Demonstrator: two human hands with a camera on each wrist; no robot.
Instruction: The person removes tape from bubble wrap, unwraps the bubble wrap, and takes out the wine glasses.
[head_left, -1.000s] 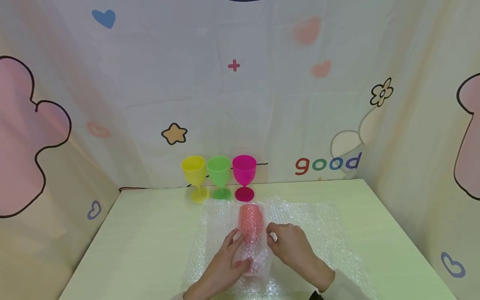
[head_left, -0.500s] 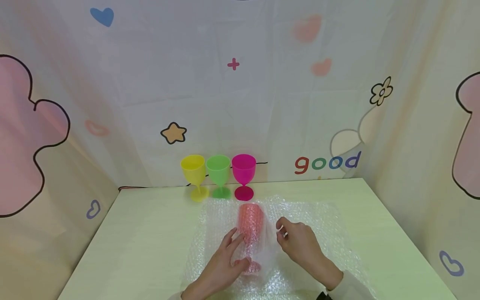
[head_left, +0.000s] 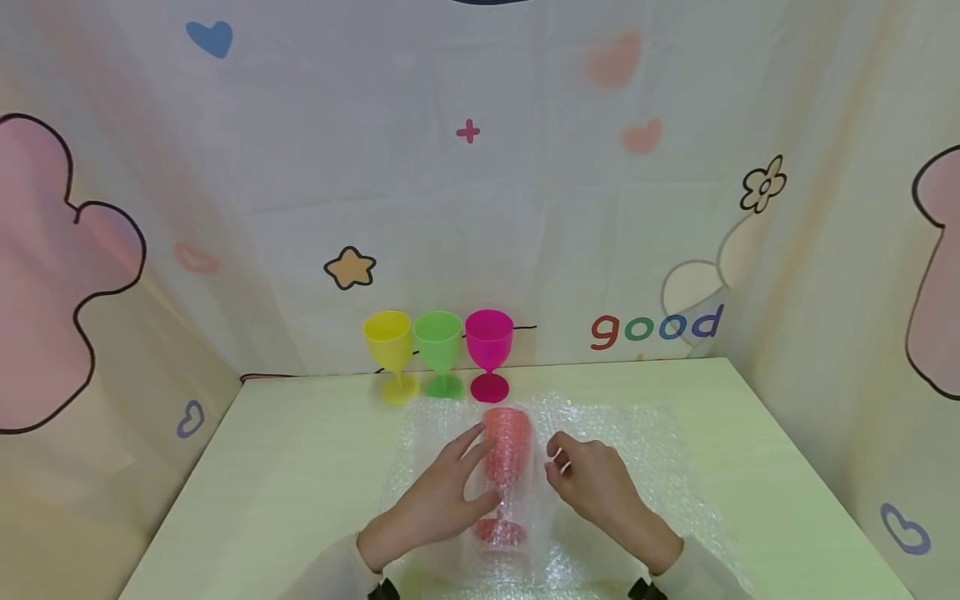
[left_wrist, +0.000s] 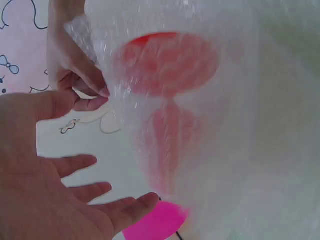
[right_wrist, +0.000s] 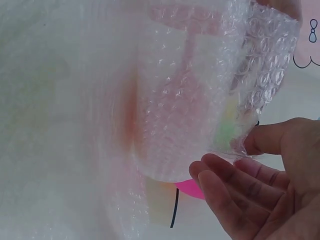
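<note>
A red goblet (head_left: pixel 507 450) lies on its side, foot towards me, under a layer of clear bubble wrap (head_left: pixel 652 467). To its left is my left hand (head_left: pixel 438 492), fingers spread, fingertips right at the bowl and thumb beside the stem. In the left wrist view the left fingers (left_wrist: pixel 82 165) are extended and grip nothing. On the goblet's other side my right hand (head_left: pixel 600 483) pinches an edge of the bubble wrap. The right wrist view has that raised wrap edge (right_wrist: pixel 270 55) between the right thumb and fingers.
Behind the wrap, by the curtain, stand a yellow goblet (head_left: pixel 389 342), a green goblet (head_left: pixel 438 342) and a magenta goblet (head_left: pixel 490 342) in a row. The sheet spreads over the middle of the pale table (head_left: pixel 255 483). A printed curtain (head_left: pixel 525 208) closes off the back and sides.
My left hand has slid forward along the wrapped goblet, from near its foot to its bowl. The goblet sits slightly further right. My right hand drew away rightward with the wrap edge, then came back slightly.
</note>
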